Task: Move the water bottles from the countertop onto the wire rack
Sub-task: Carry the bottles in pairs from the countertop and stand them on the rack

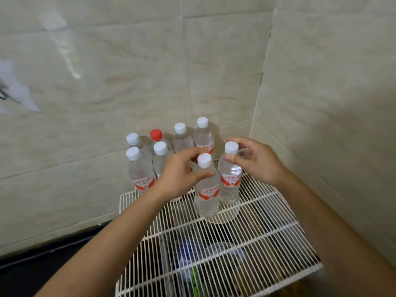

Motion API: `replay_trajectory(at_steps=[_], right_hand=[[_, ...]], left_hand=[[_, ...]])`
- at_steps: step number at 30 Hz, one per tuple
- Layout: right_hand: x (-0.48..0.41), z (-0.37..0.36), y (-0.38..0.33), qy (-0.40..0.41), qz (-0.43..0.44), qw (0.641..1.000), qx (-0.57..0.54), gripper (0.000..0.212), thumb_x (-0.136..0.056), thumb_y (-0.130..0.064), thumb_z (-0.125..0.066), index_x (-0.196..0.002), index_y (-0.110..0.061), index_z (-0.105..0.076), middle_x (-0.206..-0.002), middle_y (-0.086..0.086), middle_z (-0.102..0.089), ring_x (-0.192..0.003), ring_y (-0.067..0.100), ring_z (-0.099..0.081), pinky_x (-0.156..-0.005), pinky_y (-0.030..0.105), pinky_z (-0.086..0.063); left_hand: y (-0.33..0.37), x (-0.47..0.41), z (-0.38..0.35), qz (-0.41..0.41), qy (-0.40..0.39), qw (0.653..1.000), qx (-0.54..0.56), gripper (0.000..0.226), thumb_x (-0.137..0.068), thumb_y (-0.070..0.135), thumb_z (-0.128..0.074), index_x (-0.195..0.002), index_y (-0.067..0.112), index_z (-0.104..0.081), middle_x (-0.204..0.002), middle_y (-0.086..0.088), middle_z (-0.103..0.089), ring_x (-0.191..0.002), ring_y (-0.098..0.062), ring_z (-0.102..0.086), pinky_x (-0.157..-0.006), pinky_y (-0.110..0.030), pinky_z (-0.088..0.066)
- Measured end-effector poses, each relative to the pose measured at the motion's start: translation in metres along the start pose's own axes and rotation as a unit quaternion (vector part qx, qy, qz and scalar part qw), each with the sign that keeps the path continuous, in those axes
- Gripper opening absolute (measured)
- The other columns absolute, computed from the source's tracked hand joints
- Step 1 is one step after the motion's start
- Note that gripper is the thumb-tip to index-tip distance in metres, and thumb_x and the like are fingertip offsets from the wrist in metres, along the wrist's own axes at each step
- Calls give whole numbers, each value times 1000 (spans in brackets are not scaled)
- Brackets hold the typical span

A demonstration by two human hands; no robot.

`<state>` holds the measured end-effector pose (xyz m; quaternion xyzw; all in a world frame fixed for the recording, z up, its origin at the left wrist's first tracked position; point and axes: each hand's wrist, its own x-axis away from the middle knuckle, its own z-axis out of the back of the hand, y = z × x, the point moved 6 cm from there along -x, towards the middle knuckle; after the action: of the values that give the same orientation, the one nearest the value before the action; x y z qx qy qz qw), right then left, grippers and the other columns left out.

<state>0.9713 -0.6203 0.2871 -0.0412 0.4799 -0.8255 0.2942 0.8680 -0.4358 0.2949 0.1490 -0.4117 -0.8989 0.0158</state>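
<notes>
- Nearest, through the white wire rack: blurred shapes underneath, too indistinct to tell.
- Both bare forearms stretched forward over the rack, left from lower left, right from lower right.
- Left hand curled round the neck of the front bottle, thumb across the shoulder just below the white cap, fingers hidden behind; closed on it, though how tightly could not be told.
- Front bottle upright on the rack, red-and-white label facing the camera.
- Right hand loosely cupped at the neck of the second bottle, thumb pressed below its white cap, fingers bent behind the cap; a light pinch, palm partly open.
- Second bottle upright on the rack, just beside and slightly behind the front bottle, nearly touching.
- Farther back, six more bottles clustered upright along the rack's rear edge near the wall, partly hidden by the left hand; five capped white, one capped red.
- Tallest-looking rear bottle directly behind the hands.
- Beyond, a pale tiled wall meeting a side wall at the corner on the right.
- Dark countertop at lower left, beside the rack.
</notes>
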Motion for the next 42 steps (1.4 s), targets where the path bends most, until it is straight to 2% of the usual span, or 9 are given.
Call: replay_trajectory(at_steps=[4, 7, 11, 21, 27, 29, 32, 37, 42], right_hand=[[-13, -3, -16, -11, 8, 1000, 23, 25, -87, -27, -80, -102, -45, -70, -104, -10, -76, -94, 16, -75, -90, 45, -59], [-27, -13, -21, -30, 7, 1000, 0, 31, -90, -23, -77, -116, -37, -69, -111, -4, -77, -101, 20, -74, -95, 49, -57], [-50, -30, -28, -53, -10, 999, 0, 43, -94, -17, -73, -135, -22, -63, -124, -3, -70, -112, 12, -67, -104, 43, -53], [-54, -51, -33, -73, 25, 993, 86, 49, -104, -28, -57, -151, -25, -44, -134, 4, -65, -119, 21, -63, -103, 45, -52], [-41, -59, -34, -72, 50, 988, 125, 56, -109, -27, -44, -161, -27, -23, -160, 7, -42, -143, 27, -44, -115, 41, -39], [-36, -59, -35, -61, 46, 991, 110, 63, -109, -27, -44, -163, -23, -13, -167, 5, -28, -152, 23, -30, -123, 38, -27], [-29, -56, -48, 39, 83, 988, 128, 69, -108, -33, -44, -163, -13, -7, -171, 7, -15, -156, 21, -18, -122, 26, -15], [-22, -84, -101, 184, 230, 950, 100, 71, -104, -34, -52, -159, -2, -20, -166, 19, -26, -153, 31, -27, -125, 37, -23], [-23, -170, -164, 170, 343, 923, 28, 65, -101, -24, -57, -153, 6, -31, -160, 26, -34, -150, 40, -31, -124, 46, -26]], left_hand=[[12, -16, 18, -12, -16, 996, -88, 44, -72, 28, -90, -113, 20, -74, -105, 4, -76, -94, -14, -67, -85, -35, -55], [16, -32, 35, -27, -3, 987, -156, 37, -72, 35, -89, -103, 20, -76, -95, 2, -75, -90, -19, -65, -81, -41, -53], [9, -48, 47, -6, 1, 973, -231, 40, -74, 39, -87, -108, 22, -75, -99, -1, -75, -95, -23, -67, -87, -43, -52], [-20, -43, 50, 9, 58, 973, -222, 48, -81, 40, -82, -124, 22, -69, -109, -1, -76, -98, -22, -68, -83, -43, -56], [-20, -40, 49, 16, 60, 972, -228, 52, -81, 42, -81, -128, 24, -66, -113, 1, -74, -101, -20, -67, -82, -41, -56], [-17, -35, 51, 4, 51, 973, -225, 59, -80, 39, -83, -133, 23, -63, -121, -1, -72, -110, -22, -65, -89, -42, -55], [-9, -16, 72, -28, 124, 968, -216, 64, -86, 40, -78, -142, 20, -55, -132, -3, -67, -118, -22, -60, -98, -36, -47], [-18, 59, 125, -27, 311, 907, -284, 53, -101, 38, -55, -144, 8, -52, -145, -13, -57, -134, -31, -52, -111, -42, -38], [-46, 157, 187, 30, 352, 829, -434, 55, -106, 38, -45, -150, 5, -44, -158, -19, -41, -146, -37, -40, -115, -53, -33]])
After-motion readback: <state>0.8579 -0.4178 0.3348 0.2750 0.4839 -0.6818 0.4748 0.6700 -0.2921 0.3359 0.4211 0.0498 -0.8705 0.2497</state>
